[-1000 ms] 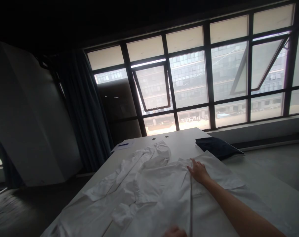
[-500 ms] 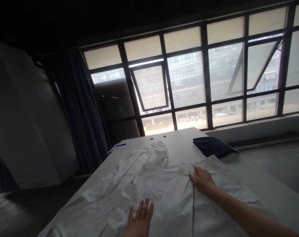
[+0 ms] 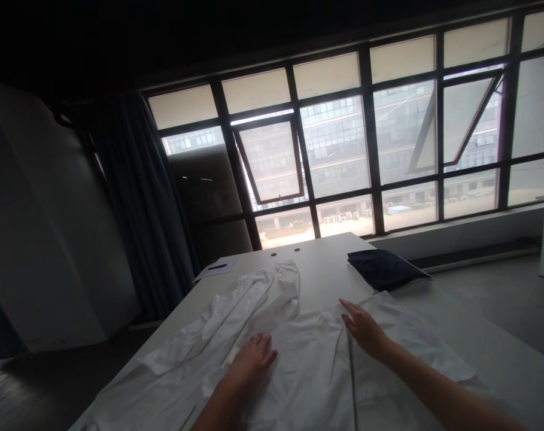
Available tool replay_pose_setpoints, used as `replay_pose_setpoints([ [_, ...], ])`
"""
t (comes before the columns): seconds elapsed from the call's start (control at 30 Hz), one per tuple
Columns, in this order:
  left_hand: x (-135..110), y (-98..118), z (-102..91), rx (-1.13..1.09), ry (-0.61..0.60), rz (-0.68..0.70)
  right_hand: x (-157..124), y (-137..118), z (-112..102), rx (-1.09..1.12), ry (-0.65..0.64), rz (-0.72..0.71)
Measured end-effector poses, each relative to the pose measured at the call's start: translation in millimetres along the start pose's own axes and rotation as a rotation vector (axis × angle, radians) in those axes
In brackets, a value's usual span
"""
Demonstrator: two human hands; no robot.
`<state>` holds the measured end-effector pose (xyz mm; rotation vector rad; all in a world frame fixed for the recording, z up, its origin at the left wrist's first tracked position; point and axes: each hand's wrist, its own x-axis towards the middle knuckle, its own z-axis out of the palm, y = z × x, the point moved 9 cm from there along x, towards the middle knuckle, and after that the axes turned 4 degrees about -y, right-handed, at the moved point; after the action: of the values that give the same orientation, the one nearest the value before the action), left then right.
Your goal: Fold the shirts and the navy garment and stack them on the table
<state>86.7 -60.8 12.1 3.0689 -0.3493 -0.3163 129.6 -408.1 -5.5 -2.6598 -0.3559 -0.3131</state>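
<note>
A wrinkled white garment [image 3: 298, 353] with sleeves lies spread over the near part of a white table [image 3: 323, 263]. My left hand [image 3: 254, 357] rests on its middle, fingers slightly bent and the thumb apart, with no cloth visibly gripped. Farther right, my right hand [image 3: 365, 328] touches the garment near the top of a long straight edge that runs toward me. Its index finger is stretched out and the other fingers are partly hidden. One sleeve [image 3: 288, 276] points to the far end of the table, and more white cloth extends along the left side.
A dark folded cloth or bag [image 3: 383, 269] lies at the table's right edge. Paper with a pen [image 3: 218, 266] sits at the far left corner. Two round cable holes [image 3: 297, 249] are at the far end. Beyond stand a dark curtain [image 3: 139, 209] and large windows [image 3: 337, 143].
My left hand has moved forward over the garment, its fingers now less spread. My right hand stays near the same spot, its index finger now straighter. The view has shifted slightly.
</note>
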Motion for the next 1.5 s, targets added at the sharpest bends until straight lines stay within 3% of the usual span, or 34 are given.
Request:
replay_pose_setpoints([
  [0.1,22.0,-20.0,10.1,0.008,-0.005,-0.05,-2.0,9.8,5.5,-0.006,-0.013,0.028],
  [0.2,28.7,-24.7,13.7,0.012,-0.002,-0.077,-4.7,11.3,7.7,-0.008,-0.028,-0.006],
  [0.27,31.1,-14.5,11.9,0.013,0.022,-0.072,-4.8,9.7,7.4,-0.006,-0.028,-0.029],
  [0.5,45.6,57.3,18.1,-0.014,0.089,0.094,-5.2,2.9,-3.5,0.015,-0.011,-0.059],
  [0.77,46.3,62.2,21.2,-0.019,0.095,0.098,-12.3,6.0,-38.8,-0.104,0.086,0.055],
  [0.9,45.7,62.0,17.9,-0.037,0.131,0.1,-11.9,13.4,-28.7,-0.114,0.069,0.103],
  [1.03,33.6,73.9,-3.2,-0.078,0.29,0.155,-15.1,21.7,-9.5,-0.119,0.025,0.141],
  [1.17,7.4,114.6,-14.6,-0.091,0.381,0.262,-15.9,28.1,-4.3,-0.119,0.025,0.161],
  [1.23,-9.6,152.8,-9.2,-0.098,0.4,0.44,-14.8,30.7,-5.9,-0.122,0.036,0.169],
  [1.3,-28.1,199.4,10.6,-0.028,0.341,0.717,-14.2,34.2,-8.2,-0.129,0.052,0.188],
  [1.37,-39.9,233.7,39.3,0.15,0.255,0.884,-15.2,39.6,-10.9,-0.142,0.077,0.228],
  [1.43,-39.5,249.7,64.0,0.314,0.167,0.884,-17.3,45.1,-13.3,-0.155,0.103,0.27],
  [1.5,-33.3,251.6,76.6,0.371,0.081,0.78,-18.7,48.5,-14.7,-0.159,0.117,0.291],
])
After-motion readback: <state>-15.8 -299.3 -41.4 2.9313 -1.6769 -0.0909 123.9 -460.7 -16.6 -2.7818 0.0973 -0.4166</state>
